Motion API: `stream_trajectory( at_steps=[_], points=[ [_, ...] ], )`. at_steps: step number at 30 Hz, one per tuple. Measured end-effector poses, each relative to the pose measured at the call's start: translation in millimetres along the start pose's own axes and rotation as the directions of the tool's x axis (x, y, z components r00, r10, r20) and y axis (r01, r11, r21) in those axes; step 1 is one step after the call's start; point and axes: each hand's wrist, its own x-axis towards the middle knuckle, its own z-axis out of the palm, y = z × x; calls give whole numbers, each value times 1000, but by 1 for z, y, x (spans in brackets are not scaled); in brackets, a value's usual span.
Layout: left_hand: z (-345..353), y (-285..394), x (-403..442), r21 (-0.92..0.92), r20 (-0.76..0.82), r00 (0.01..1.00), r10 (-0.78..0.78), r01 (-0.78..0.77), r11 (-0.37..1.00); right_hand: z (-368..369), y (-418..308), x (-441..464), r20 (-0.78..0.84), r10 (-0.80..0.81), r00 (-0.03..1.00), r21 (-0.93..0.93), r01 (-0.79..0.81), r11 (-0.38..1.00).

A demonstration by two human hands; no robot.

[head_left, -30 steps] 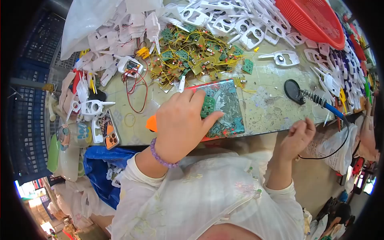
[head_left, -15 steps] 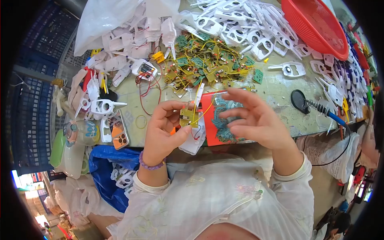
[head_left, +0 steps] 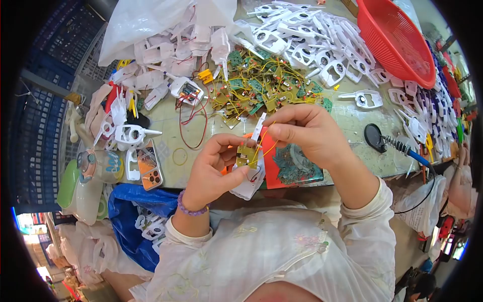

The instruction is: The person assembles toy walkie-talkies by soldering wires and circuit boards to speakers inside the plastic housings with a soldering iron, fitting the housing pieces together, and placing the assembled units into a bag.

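Note:
My left hand (head_left: 214,163) is closed around a white plastic housing (head_left: 246,187) with a small circuit board (head_left: 245,155) at its upper part. A short red wire shows inside the housing below the board. Thin yellow wires (head_left: 259,147) rise from the board. Between thumb and index finger, my right hand (head_left: 304,133) pinches the end of a yellow wire beside the narrow white tip (head_left: 260,126) of the housing. Under and beside my hands lies a red-orange sheet (head_left: 272,170) with a dark teal picture.
Behind my hands lies a heap of circuit boards (head_left: 266,83) with yellow wires. White housings (head_left: 322,43) are piled behind, near a red basket (head_left: 397,43). A soldering iron (head_left: 407,151) rests in a coil holder on the right; a phone (head_left: 150,166) lies left.
My right hand has moved left and closed from spread fingers to a pinch on the yellow wire. My left hand has shifted slightly right and down with the housing and board.

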Motion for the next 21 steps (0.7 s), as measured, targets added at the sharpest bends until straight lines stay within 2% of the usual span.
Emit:
stream_trajectory(
  at_steps=[2, 3, 4, 5, 6, 7, 8, 10, 11, 15, 16, 17, 18, 20, 21],
  points=[
    [-2, -3, 1, 27, -29, 1000, 1, -1, 1000, 5, 1, -2, 2, -145, 989, -164, 144, 976],
    [-2, -4, 3, 56, -69, 998, 0, 4, 998, 8, 2, -2, 60, -294, 954, -312, 298, 902],
    [3, -2, 6, 216, -141, 981, 133, -101, 971, 10, 3, -3, 140, -423, 895, -445, 439, 781],
    [0, 4, 8, 447, -100, 966, 240, -172, 878, 15, 3, -4, 164, -415, 895, -460, 441, 771],
    [-1, 11, 11, 646, -35, 942, 334, -234, 727, 18, 6, -4, 200, -434, 878, -489, 474, 733],
    [7, 20, 11, 577, -82, 958, 276, -180, 797, 20, 9, -3, 238, -449, 861, -515, 504, 693],
    [5, 18, 13, 573, -75, 958, 278, -187, 798, 21, 8, -2, 283, -453, 845, -561, 529, 637],
    [-2, 14, 17, 606, 49, 976, 212, -198, 770, 22, 13, -1, 276, -506, 817, -594, 559, 579],
    [1, 12, 19, 559, -4, 970, 244, -201, 805, 22, 15, -1, 275, -556, 785, -620, 586, 521],
    [0, 5, 20, 499, -2, 979, 203, -175, 848, 5, 8, 1, 216, -592, 777, -629, 574, 525],
    [3, 4, 20, 463, -68, 981, 181, -130, 877, -8, 2, 6, 67, -563, 824, -674, 453, 584],
    [5, 4, 19, 423, -132, 979, 153, -84, 902, -30, -2, 18, -109, -572, 813, -771, 294, 565],
    [5, 4, 18, 423, -130, 980, 153, -85, 902, -59, -3, 34, -277, -584, 763, -829, 117, 547],
    [6, 7, 17, 455, -163, 973, 162, -71, 887, -144, 20, 65, -386, -652, 653, -910, -150, 388],
    [7, 8, 17, 458, -159, 973, 169, -79, 885, -184, 36, 78, -451, -609, 652, -884, -235, 404]
  ],
)
